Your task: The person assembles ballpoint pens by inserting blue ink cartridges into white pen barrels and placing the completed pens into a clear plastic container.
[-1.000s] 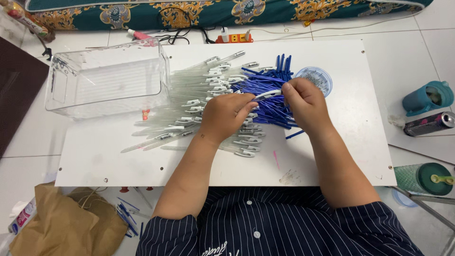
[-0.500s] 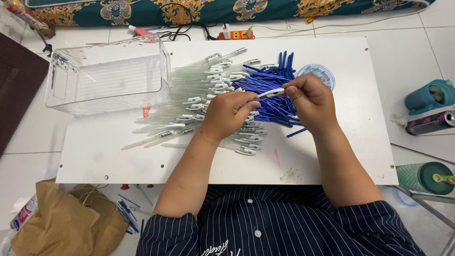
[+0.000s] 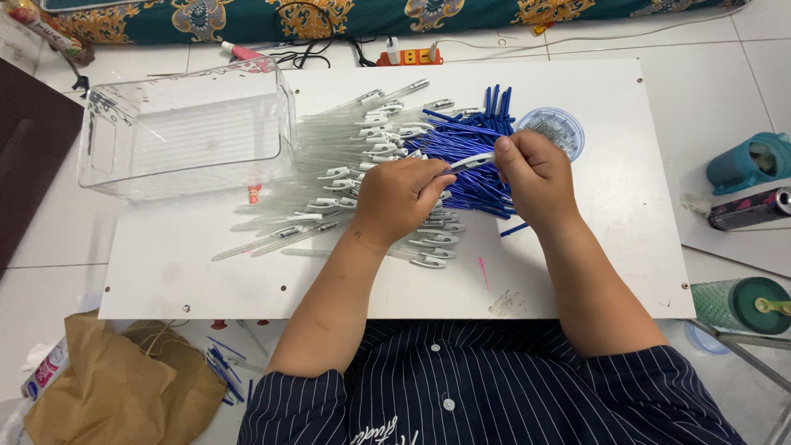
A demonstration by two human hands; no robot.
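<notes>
My left hand (image 3: 399,198) and my right hand (image 3: 535,175) meet over the middle of a white board (image 3: 593,247). Between their fingertips they hold one clear pen barrel (image 3: 471,162), lying level. A heap of clear pen barrels with clips (image 3: 354,177) spreads out to the left of my hands. Under and behind my hands lies a pile of blue refills (image 3: 465,136). A small round clear dish (image 3: 552,128) with tiny metal parts sits just beyond my right hand.
A clear plastic bin (image 3: 185,132) stands on the board's far left corner. To the right are a teal mug (image 3: 746,165), a dark can (image 3: 750,210) and a green tumbler (image 3: 741,305). A brown paper bag (image 3: 124,387) lies at the near left. A power strip (image 3: 408,56) sits beyond the board.
My hands stayed over the piles. The pen barrel between them has been raised slightly and shifted, and my fingers have regripped it.
</notes>
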